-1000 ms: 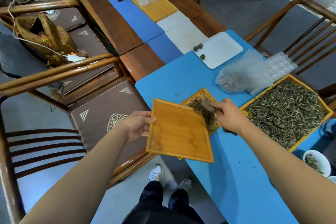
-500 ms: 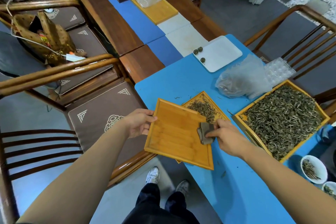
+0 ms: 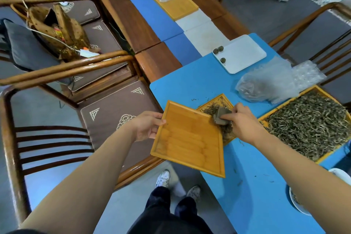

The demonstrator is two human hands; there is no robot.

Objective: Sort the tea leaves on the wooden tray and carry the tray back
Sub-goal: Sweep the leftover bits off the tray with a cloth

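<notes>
My left hand [image 3: 149,125] grips the left edge of an empty square wooden tray [image 3: 190,140], held tilted over the blue table's near-left edge. Its far corner overlaps a second small wooden tray [image 3: 221,100] that holds dark tea leaves [image 3: 210,109]. My right hand [image 3: 242,122] pinches a small grey-brown scraper [image 3: 221,116] at the tilted tray's upper right edge, over those leaves. To the right, a large wooden tray [image 3: 269,114] is filled with pale green tea leaves [image 3: 311,125].
A crumpled clear plastic bag [image 3: 266,81] and a white tray [image 3: 245,53] carrying three tea balls lie further back on the blue table [image 3: 190,81]. A white bowl [image 3: 340,175] sits at the right edge. Wooden chairs with brown cushions [image 3: 117,112] stand to the left.
My right hand moved the scraper from the held tray's lower right up to its upper right edge, over the small tray's leaves. The left hand still holds the tray tilted.
</notes>
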